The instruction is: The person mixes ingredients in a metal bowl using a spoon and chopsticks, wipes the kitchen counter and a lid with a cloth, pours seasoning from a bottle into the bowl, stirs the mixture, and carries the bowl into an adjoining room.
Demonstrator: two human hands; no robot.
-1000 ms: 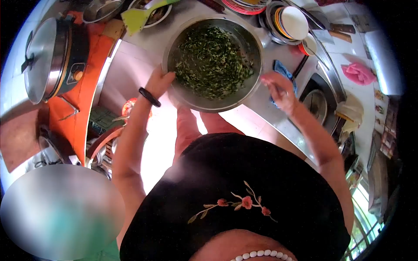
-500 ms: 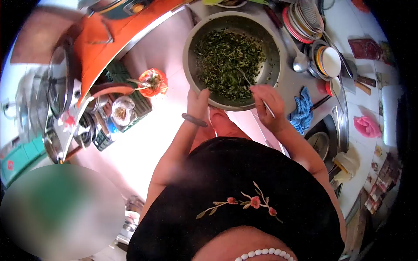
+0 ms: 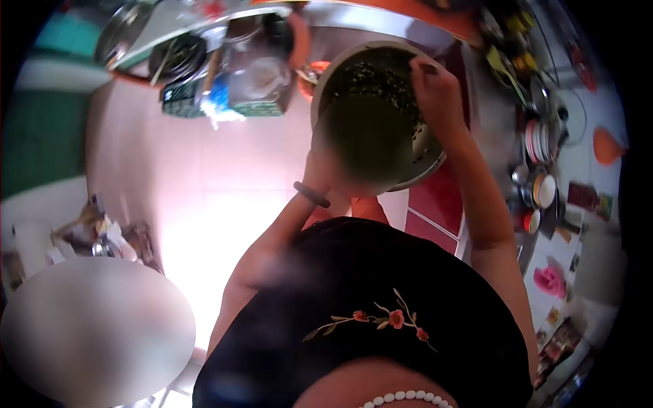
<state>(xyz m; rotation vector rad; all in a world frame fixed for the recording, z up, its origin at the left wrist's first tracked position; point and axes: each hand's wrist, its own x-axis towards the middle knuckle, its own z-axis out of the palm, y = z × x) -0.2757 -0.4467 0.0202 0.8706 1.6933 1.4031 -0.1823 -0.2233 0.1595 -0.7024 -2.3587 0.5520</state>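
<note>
A wide metal bowl (image 3: 426,165) is tilted in front of my body, with dark chopped greens (image 3: 371,75) in it. A round blurred patch covers its lower middle. My left hand (image 3: 325,166) holds the bowl's near left side, its fingertips hidden by the blur and the bowl. Over the bowl's right side, my right hand (image 3: 437,92) is closed, fingers pinched together. What it holds is too unclear to name.
Stacked plates (image 3: 537,141), bowls (image 3: 544,190) and a red cup (image 3: 531,219) stand on the right. A pink cloth (image 3: 549,281) lies below them. At the upper left is a green crate (image 3: 182,100); an orange bag (image 3: 309,80) lies beside the bowl.
The view has swung left, bringing more floor into sight and shifting the counter rightward. The bowl moved along with my left hand. My right hand rose from the near rim to the bowl's upper right.
</note>
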